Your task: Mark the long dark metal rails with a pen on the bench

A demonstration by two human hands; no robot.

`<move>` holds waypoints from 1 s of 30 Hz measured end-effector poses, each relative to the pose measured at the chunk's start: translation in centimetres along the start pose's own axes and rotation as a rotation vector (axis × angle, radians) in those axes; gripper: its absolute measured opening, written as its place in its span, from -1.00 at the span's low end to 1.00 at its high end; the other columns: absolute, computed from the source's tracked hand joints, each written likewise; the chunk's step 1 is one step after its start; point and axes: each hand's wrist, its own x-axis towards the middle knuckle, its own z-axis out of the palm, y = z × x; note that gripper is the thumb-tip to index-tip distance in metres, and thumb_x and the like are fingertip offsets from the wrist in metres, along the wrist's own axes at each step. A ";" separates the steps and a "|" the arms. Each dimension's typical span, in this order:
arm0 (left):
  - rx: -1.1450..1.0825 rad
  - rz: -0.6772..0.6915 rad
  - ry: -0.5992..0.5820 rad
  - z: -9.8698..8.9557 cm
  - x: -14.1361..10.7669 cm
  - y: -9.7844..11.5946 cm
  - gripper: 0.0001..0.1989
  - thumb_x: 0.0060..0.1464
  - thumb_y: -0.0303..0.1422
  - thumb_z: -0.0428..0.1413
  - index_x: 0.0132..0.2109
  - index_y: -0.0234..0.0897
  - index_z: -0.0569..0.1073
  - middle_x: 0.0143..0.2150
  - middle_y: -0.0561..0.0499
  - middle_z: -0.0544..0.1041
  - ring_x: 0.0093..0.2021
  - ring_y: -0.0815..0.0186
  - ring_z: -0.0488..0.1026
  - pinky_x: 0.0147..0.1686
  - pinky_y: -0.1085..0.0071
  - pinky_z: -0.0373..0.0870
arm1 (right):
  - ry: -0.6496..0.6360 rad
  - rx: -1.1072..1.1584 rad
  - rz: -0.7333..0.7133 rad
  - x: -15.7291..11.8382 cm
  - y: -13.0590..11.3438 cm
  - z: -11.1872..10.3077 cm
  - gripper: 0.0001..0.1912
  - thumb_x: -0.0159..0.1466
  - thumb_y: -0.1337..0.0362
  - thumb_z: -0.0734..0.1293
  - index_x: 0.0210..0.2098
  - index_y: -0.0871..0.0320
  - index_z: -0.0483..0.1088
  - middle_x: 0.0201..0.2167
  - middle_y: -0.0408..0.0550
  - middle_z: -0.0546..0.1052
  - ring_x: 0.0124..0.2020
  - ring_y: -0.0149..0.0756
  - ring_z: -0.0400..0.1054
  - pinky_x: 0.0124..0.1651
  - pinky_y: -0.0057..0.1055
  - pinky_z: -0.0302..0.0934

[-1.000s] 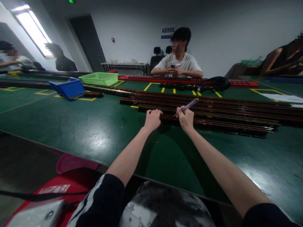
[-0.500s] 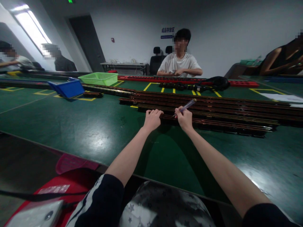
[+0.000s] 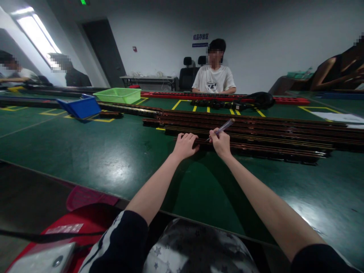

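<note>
Several long, dark strips with coppery edges [image 3: 273, 136] lie side by side across the green table [image 3: 85, 144]. My right hand [image 3: 221, 143] is closed round a slim, pale screwdriver-like tool [image 3: 226, 126], its thin tip pointing down and left at the nearest strips. Just left of it, my left hand [image 3: 186, 146] rests on the left end of the front strip, fingers bent over its edge and thumb to the right. Whether that hand grips the strip is hard to tell; its fingers look slightly apart.
A blue bin [image 3: 81, 107] and a green basket [image 3: 118, 95] stand at the back left. Black cables [image 3: 256, 100] lie behind the strips, near a red rail [image 3: 292, 101]. A person in a white shirt [image 3: 214, 79] sits opposite; other people are at both sides.
My left hand has shifted slightly right, and its thumb now shows stretched toward the right. The person opposite has lowered their hands and leaned a little left. The tool stays in my right hand.
</note>
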 end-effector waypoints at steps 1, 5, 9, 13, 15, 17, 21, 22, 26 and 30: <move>0.003 -0.004 0.000 0.0 0.0 0.0 -0.70 0.15 -0.25 0.01 -0.01 -0.27 0.39 -0.01 -0.08 0.49 0.01 0.15 0.37 0.06 0.16 0.11 | -0.003 0.001 -0.002 0.0 0.0 0.0 -0.69 0.24 0.08 0.19 -0.54 0.11 0.26 -0.66 -0.11 0.41 -0.56 -0.25 0.37 -0.31 -0.35 0.21; 0.003 -0.016 -0.004 -0.1 0.1 0.1 -0.72 0.16 -0.26 0.01 -0.02 -0.26 0.39 -0.02 -0.08 0.49 0.01 0.15 0.37 0.04 0.18 0.11 | 0.001 -0.009 -0.013 0.0 0.0 0.0 -0.68 0.23 0.06 0.18 -0.55 0.11 0.26 -0.65 -0.10 0.42 -0.56 -0.25 0.36 -0.32 -0.34 0.20; 0.000 -0.025 -0.003 0.0 0.1 0.1 -0.73 0.15 -0.28 0.01 -0.02 -0.25 0.39 -0.02 -0.07 0.49 0.00 0.15 0.37 0.04 0.17 0.11 | -0.004 -0.022 -0.020 0.0 -0.1 -0.1 -0.64 0.24 0.01 0.17 -0.54 0.11 0.27 -0.64 -0.09 0.42 -0.55 -0.25 0.36 -0.32 -0.34 0.21; 0.001 -0.030 0.009 0.1 0.1 0.1 -0.75 0.15 -0.32 0.00 -0.03 -0.25 0.39 -0.03 -0.08 0.49 -0.01 0.16 0.38 0.03 0.16 0.11 | 0.005 -0.015 -0.018 -0.1 -0.3 -0.1 -0.62 0.24 -0.01 0.17 -0.54 0.12 0.28 -0.64 -0.07 0.43 -0.56 -0.26 0.36 -0.35 -0.35 0.21; 0.001 -0.031 0.013 0.1 0.1 0.2 -0.75 0.15 -0.32 0.00 -0.04 -0.26 0.39 -0.03 -0.08 0.50 -0.02 0.16 0.38 0.02 0.16 0.12 | 0.007 -0.009 -0.013 -0.1 -0.3 -0.1 -0.62 0.24 0.00 0.17 -0.53 0.13 0.29 -0.64 -0.07 0.43 -0.57 -0.26 0.36 -0.35 -0.35 0.22; 0.004 -0.032 0.019 0.1 0.1 0.3 -0.75 0.15 -0.32 -0.01 -0.04 -0.27 0.39 -0.04 -0.08 0.50 -0.02 0.15 0.38 0.02 0.16 0.12 | 0.007 -0.008 -0.011 -0.1 -0.4 -0.1 -0.63 0.23 0.00 0.17 -0.53 0.13 0.29 -0.64 -0.06 0.43 -0.57 -0.26 0.35 -0.35 -0.35 0.22; 0.020 -0.044 0.018 0.0 0.1 0.4 -0.76 0.15 -0.33 -0.01 -0.05 -0.25 0.39 -0.04 -0.09 0.50 -0.02 0.13 0.37 0.01 0.16 0.12 | 0.014 -0.010 -0.006 0.0 -0.5 -0.1 -0.61 0.23 -0.03 0.17 -0.54 0.12 0.27 -0.66 -0.08 0.43 -0.58 -0.26 0.36 -0.35 -0.35 0.22; 0.021 -0.047 0.015 0.0 0.1 0.4 -0.76 0.14 -0.33 -0.01 -0.05 -0.24 0.39 -0.04 -0.09 0.50 -0.02 0.13 0.37 0.01 0.16 0.12 | 0.015 -0.005 -0.004 0.0 -0.5 -0.1 -0.61 0.23 -0.04 0.17 -0.54 0.12 0.27 -0.66 -0.08 0.43 -0.58 -0.26 0.36 -0.36 -0.35 0.23; 0.007 -0.053 0.009 -0.1 0.0 0.2 -0.75 0.12 -0.36 0.00 -0.04 -0.23 0.39 -0.04 -0.09 0.49 -0.01 0.13 0.36 0.02 0.17 0.11 | 0.014 0.004 -0.012 -0.1 -0.8 0.0 -0.60 0.23 -0.04 0.17 -0.54 0.12 0.28 -0.65 -0.08 0.43 -0.57 -0.27 0.36 -0.38 -0.37 0.23; -0.002 -0.045 0.016 0.0 -0.1 0.1 -0.72 0.11 -0.39 0.00 -0.02 -0.23 0.39 -0.02 -0.08 0.50 0.00 0.14 0.36 0.04 0.15 0.11 | 0.010 0.002 -0.020 -0.1 -0.8 0.1 -0.62 0.22 -0.02 0.17 -0.55 0.11 0.27 -0.66 -0.08 0.42 -0.57 -0.26 0.36 -0.38 -0.37 0.22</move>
